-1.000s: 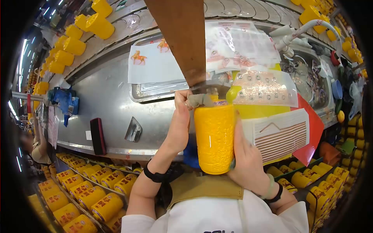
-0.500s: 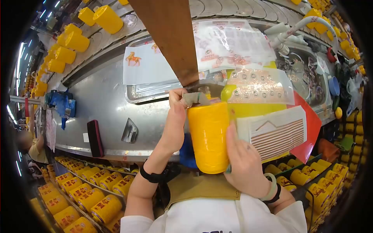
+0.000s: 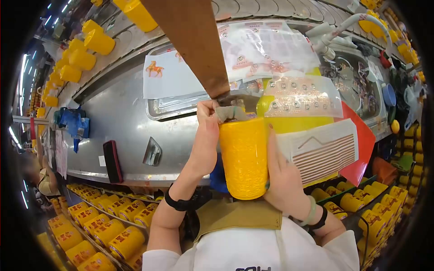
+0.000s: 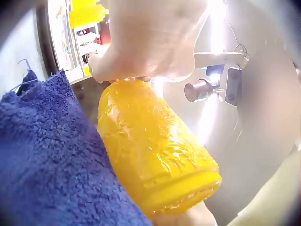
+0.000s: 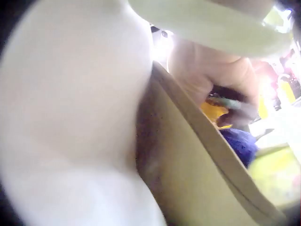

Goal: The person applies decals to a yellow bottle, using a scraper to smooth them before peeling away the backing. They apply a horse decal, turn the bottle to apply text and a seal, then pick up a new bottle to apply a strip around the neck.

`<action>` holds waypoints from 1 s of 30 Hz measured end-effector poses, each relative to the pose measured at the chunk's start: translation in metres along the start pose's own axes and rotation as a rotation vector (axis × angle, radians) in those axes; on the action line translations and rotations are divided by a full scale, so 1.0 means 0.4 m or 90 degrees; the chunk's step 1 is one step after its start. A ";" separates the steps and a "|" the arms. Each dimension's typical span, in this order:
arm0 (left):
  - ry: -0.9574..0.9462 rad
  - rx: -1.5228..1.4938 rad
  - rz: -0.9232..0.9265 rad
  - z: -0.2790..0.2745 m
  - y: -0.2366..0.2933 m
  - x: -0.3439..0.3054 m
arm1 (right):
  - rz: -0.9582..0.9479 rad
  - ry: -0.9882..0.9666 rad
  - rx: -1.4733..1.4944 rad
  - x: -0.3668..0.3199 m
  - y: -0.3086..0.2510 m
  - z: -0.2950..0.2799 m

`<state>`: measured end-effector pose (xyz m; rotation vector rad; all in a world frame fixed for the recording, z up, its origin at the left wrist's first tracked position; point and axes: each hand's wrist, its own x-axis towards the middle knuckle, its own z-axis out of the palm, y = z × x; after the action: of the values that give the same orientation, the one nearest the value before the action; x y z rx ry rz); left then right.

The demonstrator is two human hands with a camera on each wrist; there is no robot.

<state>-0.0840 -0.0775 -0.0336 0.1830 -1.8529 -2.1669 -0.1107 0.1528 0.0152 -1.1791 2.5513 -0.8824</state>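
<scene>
R hand (image 3: 284, 180) fingers curl round yellow jar (image 3: 244, 158), its long axis pointing away from body, over steel counter (image 3: 122, 122) edge. L hand (image 3: 205, 140) fingers pinch grey rag (image 3: 229, 114) at jar's far rim.

Head view: the mouth of the yellow jar (image 3: 244, 158) is covered by the grey cloth (image 3: 228, 114) and the fingers of the left hand (image 3: 204, 140). The right hand (image 3: 284, 180) hides part of its side. Print on the sticker sheets (image 3: 300, 97) is too small to read. Right wrist view: a blurred white shirt (image 5: 70, 117) and apron (image 5: 197, 174) block nearly everything.
</scene>
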 end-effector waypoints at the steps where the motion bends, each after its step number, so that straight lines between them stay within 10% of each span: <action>1: -0.015 0.065 0.005 -0.009 -0.002 -0.002 | 0.037 -0.034 0.085 0.000 0.009 0.008; 8: -0.051 0.299 0.099 0.027 0.043 0.019 | -0.184 -0.024 -0.032 -0.004 -0.063 -0.060; 18: 0.206 0.193 0.142 -0.053 0.063 -0.027 | -0.122 -0.021 -0.025 -0.024 -0.049 -0.031; 30: 1.020 0.396 0.176 -1.031 0.199 -0.234 | -0.197 0.018 -0.070 -0.018 -0.041 -0.020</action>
<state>0.1301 -0.4508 -0.0327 1.2195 -1.2133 -0.5677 -0.0987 0.1535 0.0308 -1.6383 2.5074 -0.8308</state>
